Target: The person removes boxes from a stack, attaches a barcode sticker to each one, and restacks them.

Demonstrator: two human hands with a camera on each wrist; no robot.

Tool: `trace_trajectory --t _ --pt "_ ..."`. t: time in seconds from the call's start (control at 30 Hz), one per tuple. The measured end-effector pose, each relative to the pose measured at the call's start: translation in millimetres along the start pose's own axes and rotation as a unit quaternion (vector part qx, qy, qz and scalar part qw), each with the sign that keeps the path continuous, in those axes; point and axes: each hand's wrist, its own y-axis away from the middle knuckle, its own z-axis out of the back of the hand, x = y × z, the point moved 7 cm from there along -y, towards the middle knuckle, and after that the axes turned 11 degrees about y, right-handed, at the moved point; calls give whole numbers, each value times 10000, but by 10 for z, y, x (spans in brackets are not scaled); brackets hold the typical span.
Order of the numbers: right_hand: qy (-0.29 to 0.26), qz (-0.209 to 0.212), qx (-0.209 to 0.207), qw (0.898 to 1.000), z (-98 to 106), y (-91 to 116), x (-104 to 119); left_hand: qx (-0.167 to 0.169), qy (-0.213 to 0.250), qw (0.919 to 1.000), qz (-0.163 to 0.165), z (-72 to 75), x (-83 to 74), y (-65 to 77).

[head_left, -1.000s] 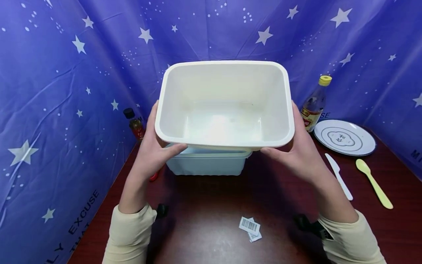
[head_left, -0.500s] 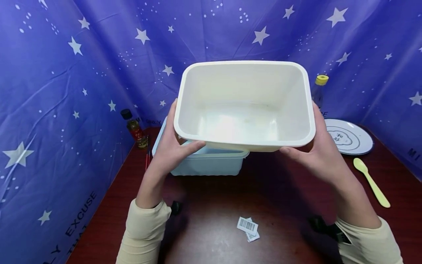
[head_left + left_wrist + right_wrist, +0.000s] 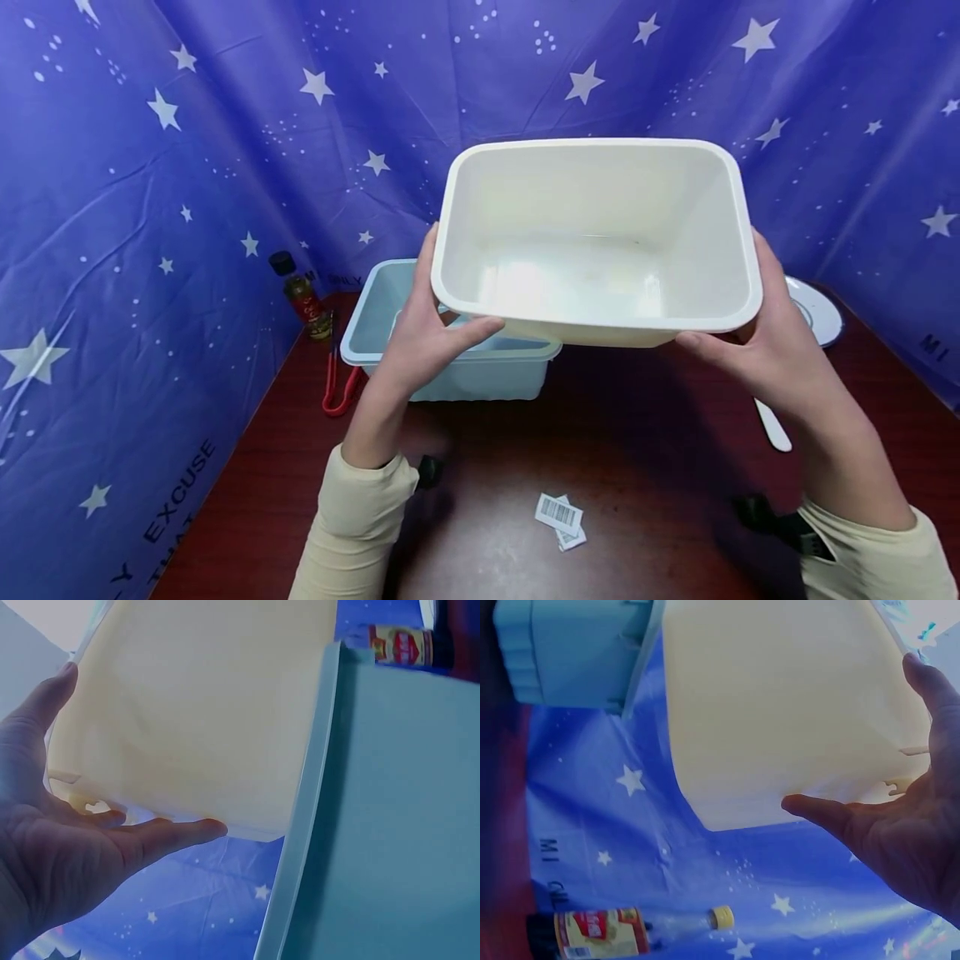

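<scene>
Tub (image 3: 585, 200) (wht) held up btwn L hand (image 3: 422, 342) & R hand (image 3: 780, 346), thumbs (image 3: 480, 330) inward.

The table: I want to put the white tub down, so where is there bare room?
Bare table shows between the blue tub and the barcode labels, stretching right to the white knife. The back left is crowded: blue tub, red tool and dark-capped bottle sit close together. The white tub and right hand hide some of the back right.

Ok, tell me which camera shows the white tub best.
The head view: it shows the white tub from its open side, rim and interior included. The left and right wrist views show its outside, cut off by the picture's top edge.
</scene>
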Motion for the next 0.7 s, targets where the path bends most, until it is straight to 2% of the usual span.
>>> trace_trajectory --t 0.2,0.43,0.53,0.7 --pt "230 31 33 9997 188 8 21 -80 84 9996 264 -171 7 -25" --pt "234 17 31 9997 352 30 41 -69 59 9996 264 -304 54 -69" --pt "208 -135 -45 9997 405 57 57 -25 88 9998 199 -367 55 -82" --pt "36 -627 -252 9977 507 129 62 34 149 9998 129 -480 83 -105"
